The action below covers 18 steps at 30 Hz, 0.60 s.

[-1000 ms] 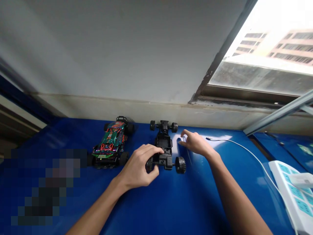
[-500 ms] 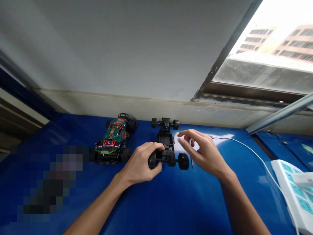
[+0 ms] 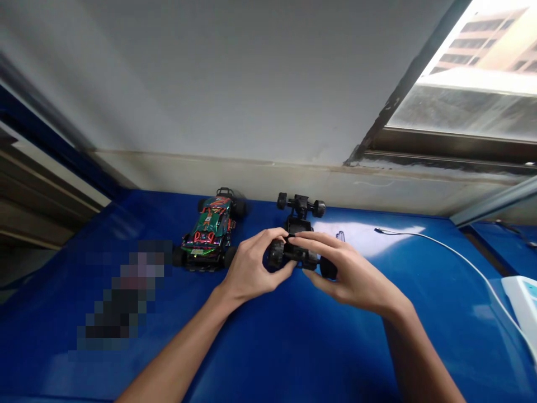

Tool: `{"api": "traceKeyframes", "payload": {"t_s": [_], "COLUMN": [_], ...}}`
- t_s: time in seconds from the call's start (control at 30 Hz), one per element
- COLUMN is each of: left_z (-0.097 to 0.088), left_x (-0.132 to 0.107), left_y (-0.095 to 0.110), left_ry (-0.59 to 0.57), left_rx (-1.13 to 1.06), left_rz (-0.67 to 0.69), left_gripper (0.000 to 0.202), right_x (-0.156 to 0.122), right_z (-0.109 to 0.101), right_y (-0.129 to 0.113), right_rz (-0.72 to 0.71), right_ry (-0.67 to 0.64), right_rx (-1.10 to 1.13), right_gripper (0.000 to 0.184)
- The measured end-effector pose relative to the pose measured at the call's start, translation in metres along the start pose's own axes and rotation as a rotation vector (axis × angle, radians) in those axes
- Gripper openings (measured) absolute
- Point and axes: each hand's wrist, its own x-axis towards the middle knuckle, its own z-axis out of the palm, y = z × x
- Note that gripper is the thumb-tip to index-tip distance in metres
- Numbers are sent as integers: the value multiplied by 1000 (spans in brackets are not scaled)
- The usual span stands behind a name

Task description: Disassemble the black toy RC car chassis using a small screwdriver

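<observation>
A black toy car chassis [image 3: 299, 225] with four thick wheels lies on the blue tabletop [image 3: 260, 352], its far axle toward the wall. My left hand [image 3: 251, 266] grips its near end around the left wheel, fingers above and thumb below. From the other side, my right hand [image 3: 356, 274] closes round the same end by the right wheel, fingertips meeting the left ones on top. Fingers cover much of this near end. Left of the chassis stands a toy car [image 3: 212, 226] with a shiny green and red body.
A small clear-and-dark item [image 3: 340, 236] lies just beyond my right hand. A white cable [image 3: 444, 246] curves down toward a white power strip [image 3: 522, 308] at the right edge. At left, a pixelated patch [image 3: 121, 296] covers something. A pale wall [image 3: 235, 162] bounds the table's back.
My right hand has moved left from beside the chassis onto its near end. My left hand keeps its hold. The whole view has shifted somewhat.
</observation>
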Motion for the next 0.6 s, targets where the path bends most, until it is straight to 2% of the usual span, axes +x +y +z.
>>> {"api": "traceKeyframes", "payload": {"t_s": [0.2, 0.23, 0.3, 0.33, 0.37, 0.43, 0.5, 0.57, 0.6], "left_z": [0, -1, -2, -3, -3, -1, 3, 6, 7], "left_x": [1, 1, 1, 1, 1, 2, 5, 8, 10], "left_y": [0, 0, 0, 1, 1, 1, 2, 5, 7], "left_ry": [183, 227, 252, 213, 141, -34, -140, -144, -130], "left_rx": [-34, -54, -101, -131, -171, -318, -582, -924, -1078], "left_rz": [-4, -32, -148, -219, -292, -435, -557, -639, -647], "left_gripper": [66, 65, 46, 36, 38, 59, 72, 81, 83], "right_x": [-3, -4, -6, -6, -6, -4, 1, 7, 10], "right_z": [-8, -10, -10, -8, -4, 9, 25, 40, 46], "right_y": [1, 0, 0, 0, 0, -1, -5, -10, -12], "right_rz": [-68, -81, -101, -108, -105, -72, -4, 19, 26], "right_ry": [198, 242, 349, 416, 496, 672, 818, 801, 750], "right_rx": [47, 65, 109, 138, 179, 315, 550, 844, 955], "right_gripper": [51, 50, 50, 51, 52, 51, 51, 54, 58]}}
